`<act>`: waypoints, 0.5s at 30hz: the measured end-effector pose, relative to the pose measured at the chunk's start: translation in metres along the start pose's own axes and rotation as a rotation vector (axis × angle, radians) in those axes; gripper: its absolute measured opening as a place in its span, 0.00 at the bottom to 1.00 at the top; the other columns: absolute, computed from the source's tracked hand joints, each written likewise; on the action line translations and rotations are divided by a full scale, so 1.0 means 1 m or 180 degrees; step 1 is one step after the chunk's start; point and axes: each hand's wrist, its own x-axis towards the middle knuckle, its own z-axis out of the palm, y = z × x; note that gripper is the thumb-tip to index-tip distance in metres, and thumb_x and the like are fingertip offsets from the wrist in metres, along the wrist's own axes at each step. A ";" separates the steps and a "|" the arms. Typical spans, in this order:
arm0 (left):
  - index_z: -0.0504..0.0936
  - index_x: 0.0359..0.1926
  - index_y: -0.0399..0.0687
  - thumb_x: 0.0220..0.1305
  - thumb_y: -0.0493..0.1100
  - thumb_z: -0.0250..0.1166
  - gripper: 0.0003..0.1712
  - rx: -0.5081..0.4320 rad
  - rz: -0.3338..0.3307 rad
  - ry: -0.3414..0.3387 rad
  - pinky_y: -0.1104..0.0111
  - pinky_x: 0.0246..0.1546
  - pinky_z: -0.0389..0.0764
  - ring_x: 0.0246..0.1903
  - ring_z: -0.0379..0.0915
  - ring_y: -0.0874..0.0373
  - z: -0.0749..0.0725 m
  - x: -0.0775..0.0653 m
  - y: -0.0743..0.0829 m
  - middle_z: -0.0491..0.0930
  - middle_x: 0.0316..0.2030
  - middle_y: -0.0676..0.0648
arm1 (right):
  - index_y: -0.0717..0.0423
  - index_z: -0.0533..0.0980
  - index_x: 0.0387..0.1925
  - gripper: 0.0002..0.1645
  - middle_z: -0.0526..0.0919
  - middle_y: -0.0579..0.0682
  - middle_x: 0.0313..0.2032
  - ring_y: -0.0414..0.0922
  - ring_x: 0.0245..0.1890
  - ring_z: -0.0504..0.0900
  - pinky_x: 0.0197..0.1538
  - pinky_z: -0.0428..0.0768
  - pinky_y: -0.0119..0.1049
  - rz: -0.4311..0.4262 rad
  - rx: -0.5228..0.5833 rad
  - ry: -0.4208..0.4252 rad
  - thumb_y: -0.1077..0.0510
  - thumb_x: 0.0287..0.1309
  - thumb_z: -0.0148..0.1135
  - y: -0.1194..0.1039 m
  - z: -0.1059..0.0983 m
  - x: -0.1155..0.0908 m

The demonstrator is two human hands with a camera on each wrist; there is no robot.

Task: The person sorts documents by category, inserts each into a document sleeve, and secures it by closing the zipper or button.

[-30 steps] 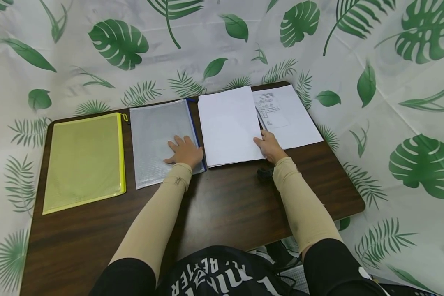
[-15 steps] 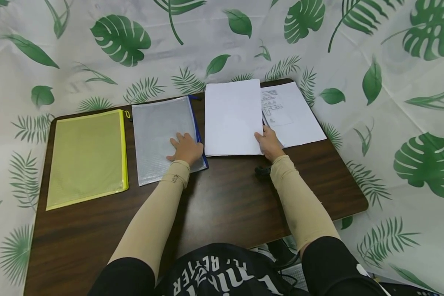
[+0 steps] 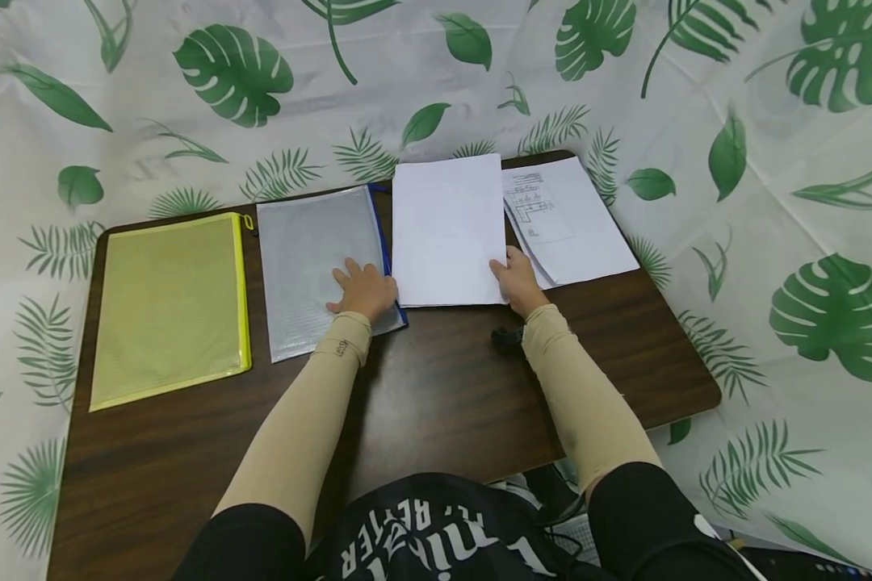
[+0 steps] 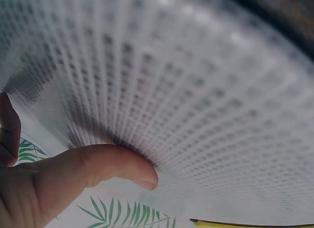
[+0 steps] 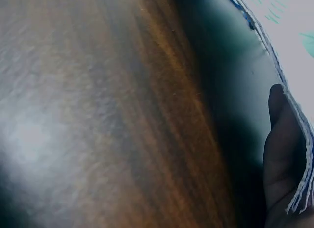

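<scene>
My left hand (image 3: 366, 292) lies with spread fingers on a clear mesh zip pouch (image 3: 312, 250) with a blue edge. In the left wrist view its thumb (image 4: 113, 164) touches the ribbed mesh surface. My right hand (image 3: 521, 282) pinches the lower right edge of a stack of white paper (image 3: 446, 230), thumb on top and fingers underneath. The stack's left edge meets the pouch's blue side. Layered sheet edges of the paper stack (image 5: 292, 51) show beside the right hand (image 5: 282, 154) in the right wrist view.
A yellow mesh zip pouch (image 3: 170, 307) lies at the table's left. More sheets, the top one a printed sheet (image 3: 574, 218), lie at the right. A black device (image 3: 506, 339) sits by the right wrist. The brown table (image 3: 443, 387) stands against a leaf-patterned curtain (image 3: 385, 48).
The paper stack has straightened and shifted left with my right hand, widening the gap to the printed sheet. My left hand stays on the clear pouch. The head view has shifted slightly.
</scene>
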 end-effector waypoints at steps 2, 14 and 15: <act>0.55 0.73 0.39 0.71 0.55 0.41 0.37 0.0015 0.0006 0.0009 0.21 0.51 0.42 0.72 0.19 0.33 0.001 0.000 -0.001 0.27 0.75 0.36 | 0.57 0.63 0.65 0.24 0.74 0.59 0.59 0.52 0.52 0.77 0.53 0.77 0.46 -0.0017 -0.0115 -0.0094 0.57 0.71 0.51 0.000 0.000 -0.002; 0.56 0.72 0.39 0.71 0.56 0.42 0.37 0.0018 -0.0002 0.0068 0.21 0.51 0.42 0.72 0.20 0.33 0.001 0.000 0.001 0.28 0.75 0.35 | 0.54 0.63 0.67 0.26 0.71 0.54 0.62 0.49 0.55 0.74 0.54 0.76 0.46 -0.0019 -0.0427 -0.0428 0.54 0.71 0.50 0.000 -0.002 -0.008; 0.57 0.72 0.39 0.71 0.56 0.42 0.37 0.0017 -0.0003 0.0072 0.21 0.51 0.42 0.72 0.20 0.33 0.001 0.000 0.001 0.29 0.75 0.35 | 0.54 0.63 0.67 0.26 0.71 0.54 0.61 0.50 0.55 0.75 0.54 0.76 0.46 -0.0036 -0.0443 -0.0437 0.54 0.71 0.50 0.000 -0.001 -0.008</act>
